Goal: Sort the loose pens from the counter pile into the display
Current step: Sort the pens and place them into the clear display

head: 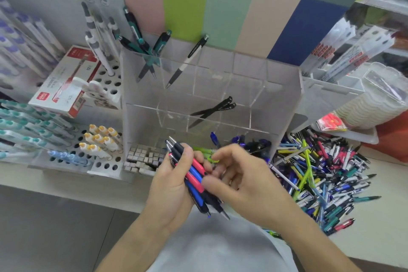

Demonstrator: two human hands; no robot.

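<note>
My left hand (174, 183) grips a bundle of pens (194, 178); my right hand (238, 174) pinches one of them, near the display (295, 99).

I have one view only, the wide-angle head camera, looking forward and steeply down from above the counter (72, 185). It sits close: both forearms enter from six o'clock and fill the lower frame. The clear display (212, 86) stands at twelve o'clock, the pen pile (326, 174) at three o'clock. Straight edges bow toward the borders.
</note>
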